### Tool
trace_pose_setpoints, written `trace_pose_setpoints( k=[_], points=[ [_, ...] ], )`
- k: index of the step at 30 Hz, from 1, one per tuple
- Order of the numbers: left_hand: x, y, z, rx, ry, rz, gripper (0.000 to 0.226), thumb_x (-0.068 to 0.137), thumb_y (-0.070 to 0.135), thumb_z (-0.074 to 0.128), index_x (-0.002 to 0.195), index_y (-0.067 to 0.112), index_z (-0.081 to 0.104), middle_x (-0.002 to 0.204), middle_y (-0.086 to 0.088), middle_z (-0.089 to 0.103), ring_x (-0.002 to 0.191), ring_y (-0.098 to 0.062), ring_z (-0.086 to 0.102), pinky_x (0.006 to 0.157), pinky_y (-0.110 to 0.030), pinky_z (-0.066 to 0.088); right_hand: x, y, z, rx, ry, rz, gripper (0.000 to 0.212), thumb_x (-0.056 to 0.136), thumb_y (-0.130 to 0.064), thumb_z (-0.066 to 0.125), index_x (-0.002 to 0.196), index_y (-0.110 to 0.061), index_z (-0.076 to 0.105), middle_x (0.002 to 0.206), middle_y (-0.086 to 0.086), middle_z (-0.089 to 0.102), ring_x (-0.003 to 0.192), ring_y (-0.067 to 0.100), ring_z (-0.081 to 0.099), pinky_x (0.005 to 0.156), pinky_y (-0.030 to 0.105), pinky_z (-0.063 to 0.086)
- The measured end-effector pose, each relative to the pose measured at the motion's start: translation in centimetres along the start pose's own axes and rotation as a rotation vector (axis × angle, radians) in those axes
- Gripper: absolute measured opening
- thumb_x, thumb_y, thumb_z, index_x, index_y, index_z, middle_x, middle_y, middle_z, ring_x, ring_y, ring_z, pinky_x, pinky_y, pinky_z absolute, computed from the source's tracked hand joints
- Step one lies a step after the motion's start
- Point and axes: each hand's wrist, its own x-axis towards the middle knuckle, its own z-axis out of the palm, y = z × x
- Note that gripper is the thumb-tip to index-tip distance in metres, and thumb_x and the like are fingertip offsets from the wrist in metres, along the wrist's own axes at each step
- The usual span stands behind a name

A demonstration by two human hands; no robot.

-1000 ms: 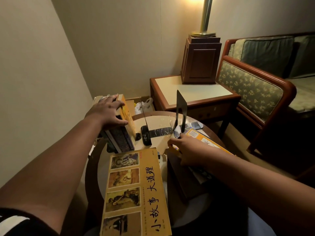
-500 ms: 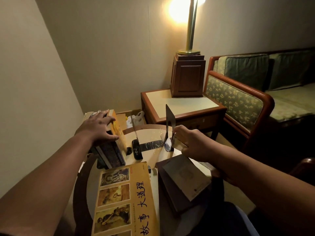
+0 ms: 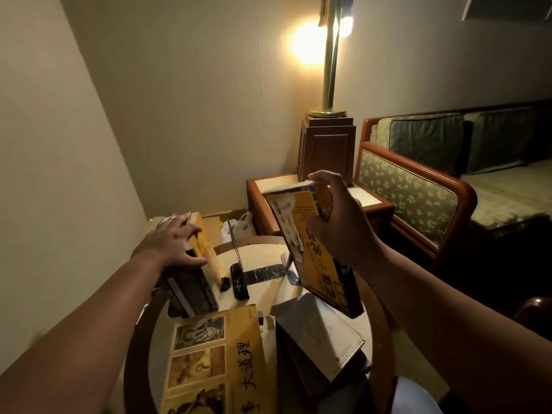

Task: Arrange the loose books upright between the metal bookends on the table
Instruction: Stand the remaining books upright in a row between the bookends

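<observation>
Upright books [image 3: 191, 282]: a short row stands at the left edge of the round counter [image 3: 263, 255], to the left of the thin bookend [image 3: 236, 249] and leaning a little away from it.
Left hand [image 3: 170, 243]: lies on top of that row with fingers spread and thumb down the near side, steadying it.
Right hand [image 3: 343, 225]: fingers curl round the top corner of the yellow book [image 3: 310, 252], thumb on its cover.
Yellow book: in the air above the right half of the counter, tilted, with its lower corner just over the lying pile and touching nothing.
Second bookend [image 3: 291, 276]: only its curved foot shows, since the lifted book covers the plate.
Done so far: a few volumes are on end, though they appear to sit outside the pair of bookends, and the gap between the plates looks bare.
Left to do: seat the yellow book, then the large picture book [image 3: 215, 360] and the grey-covered book [image 3: 322, 333] on a dark pile, all lying flat near the front. My guess is less than half finished.
Change in the last second: the yellow book lay flat under the right hand on the pile, and now it is raised and turned nearly on end. The left hand stays on the row.
</observation>
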Motion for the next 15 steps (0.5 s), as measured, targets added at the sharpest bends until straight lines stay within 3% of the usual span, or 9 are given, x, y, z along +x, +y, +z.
trace_pose_setpoints(
  k=[2,6,10,12,15],
  points=[
    [0.0,0.0,0.0,0.005,-0.001,0.0,0.091,0.066,0.076,0.068,0.143,0.042,0.037,0.163,0.003,0.015,0.147,-0.029,0.02,0.112,-0.054,0.034,-0.4,0.3,0.8,0.059,0.103,-0.02,0.057,0.087,-0.001,0.065,0.136,-0.011,0.037,0.101,-0.015,0.062,0.097,-0.004,0.066,0.072,0.014,0.056],
    [0.0,0.0,0.0,0.01,-0.004,-0.002,0.091,0.067,0.076,0.067,0.144,0.041,0.036,0.163,0.003,0.013,0.148,-0.03,0.018,0.111,-0.055,0.033,-2.0,1.1,2.0,0.168,0.198,0.062,0.049,0.088,0.002,0.064,0.122,-0.019,0.036,0.101,-0.008,0.063,0.095,0.005,0.069,0.07,0.02,0.058],
    [0.0,-0.1,0.1,0.005,-0.003,-0.003,0.091,0.066,0.076,0.068,0.144,0.042,0.036,0.163,0.003,0.014,0.148,-0.03,0.018,0.112,-0.055,0.033,-3.8,1.8,2.3,0.146,0.126,0.096,0.046,0.089,0.003,0.063,0.117,-0.019,0.034,0.094,-0.002,0.064,0.087,0.006,0.071,0.065,0.02,0.058],
    [-0.1,-0.1,0.0,0.011,-0.005,-0.003,0.091,0.067,0.076,0.067,0.145,0.041,0.035,0.163,0.003,0.014,0.148,-0.03,0.018,0.112,-0.055,0.032,-3.5,1.4,1.5,0.103,0.098,0.147,0.042,0.088,-0.001,0.065,0.113,-0.018,0.036,0.103,0.004,0.064,0.087,0.013,0.071,0.061,0.021,0.058],
    [-0.2,0.0,0.0,0.014,-0.007,-0.004,0.09,0.068,0.075,0.068,0.145,0.041,0.035,0.163,0.002,0.014,0.148,-0.03,0.018,0.112,-0.055,0.032,-1.2,0.2,-0.9,-0.091,-0.057,0.195,0.033,0.087,-0.009,0.07,0.109,-0.018,0.046,0.124,0.008,0.059,0.103,0.02,0.064,0.061,0.018,0.057]
  ],
)
